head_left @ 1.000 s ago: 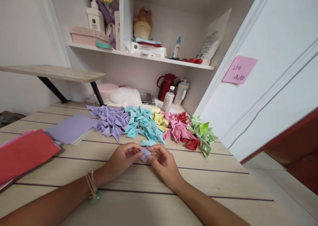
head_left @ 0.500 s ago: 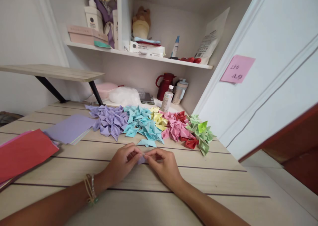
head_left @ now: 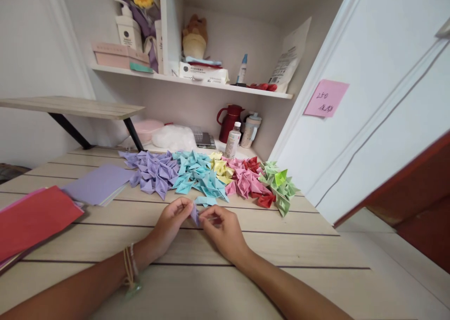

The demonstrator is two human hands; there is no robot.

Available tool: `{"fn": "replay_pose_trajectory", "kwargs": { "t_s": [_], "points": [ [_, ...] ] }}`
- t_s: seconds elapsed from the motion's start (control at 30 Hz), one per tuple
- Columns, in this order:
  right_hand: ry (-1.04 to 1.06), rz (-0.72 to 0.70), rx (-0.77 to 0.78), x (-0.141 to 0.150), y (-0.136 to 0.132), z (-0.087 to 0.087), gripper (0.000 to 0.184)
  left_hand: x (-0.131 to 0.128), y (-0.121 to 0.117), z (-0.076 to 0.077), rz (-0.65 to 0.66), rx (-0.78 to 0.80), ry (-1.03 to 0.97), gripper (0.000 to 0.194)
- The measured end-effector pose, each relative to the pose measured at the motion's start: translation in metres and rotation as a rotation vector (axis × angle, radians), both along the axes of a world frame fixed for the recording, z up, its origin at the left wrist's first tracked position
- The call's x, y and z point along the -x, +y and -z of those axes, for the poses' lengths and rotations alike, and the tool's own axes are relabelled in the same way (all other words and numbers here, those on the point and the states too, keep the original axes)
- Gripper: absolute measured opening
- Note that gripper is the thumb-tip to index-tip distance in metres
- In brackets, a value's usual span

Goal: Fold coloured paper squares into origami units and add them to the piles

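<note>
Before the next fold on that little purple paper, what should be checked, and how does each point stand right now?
1. Both hands on the piece: ok. Left hand and right hand pinch the purple paper piece.
2. Piece lifted off the table: cannot tell.
3. Crease sharpness: cannot tell, too small.
4. Bare table under the hands: ok.
5. Finished folded pieces apart from the hands: ok, though a blue piece lies close.
6. Spare purple sheets nearby: ok.
</note>
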State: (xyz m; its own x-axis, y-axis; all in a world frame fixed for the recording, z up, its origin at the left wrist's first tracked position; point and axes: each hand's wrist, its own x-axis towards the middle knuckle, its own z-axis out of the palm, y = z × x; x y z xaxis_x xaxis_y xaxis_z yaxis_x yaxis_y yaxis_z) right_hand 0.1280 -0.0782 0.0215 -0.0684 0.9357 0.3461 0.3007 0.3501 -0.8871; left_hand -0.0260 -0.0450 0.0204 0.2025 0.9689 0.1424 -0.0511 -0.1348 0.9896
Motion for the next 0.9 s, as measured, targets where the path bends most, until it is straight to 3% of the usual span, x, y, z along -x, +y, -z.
{"fn": "replay_pose_trajectory", "kwargs": {
  "t_s": [0.2,0.33,0.43,0.67,0.9],
  "points": [
    [0.006,0.023,-0.036,-0.003,0.001,0.003,0.013,0.003,0.002,-0.002,0.033,0.008,-0.059,0.030],
    [-0.082,-0.002,-0.136,-0.010,0.002,0.002,0.013,0.011,0.004,0.002,0.244,-0.016,0.036,0.046],
    [-0.161,-0.015,-0.199,-0.014,0.002,0.002,0.015,0.011,0.003,0.005,0.347,0.003,0.090,0.034],
    [-0.148,-0.005,-0.218,-0.014,0.001,0.001,0.012,0.009,0.003,0.011,0.313,-0.001,0.018,0.022],
    [-0.031,0.029,-0.108,-0.016,0.004,0.001,0.012,0.013,0.007,0.006,0.277,-0.047,0.016,0.021]
  ]
}}
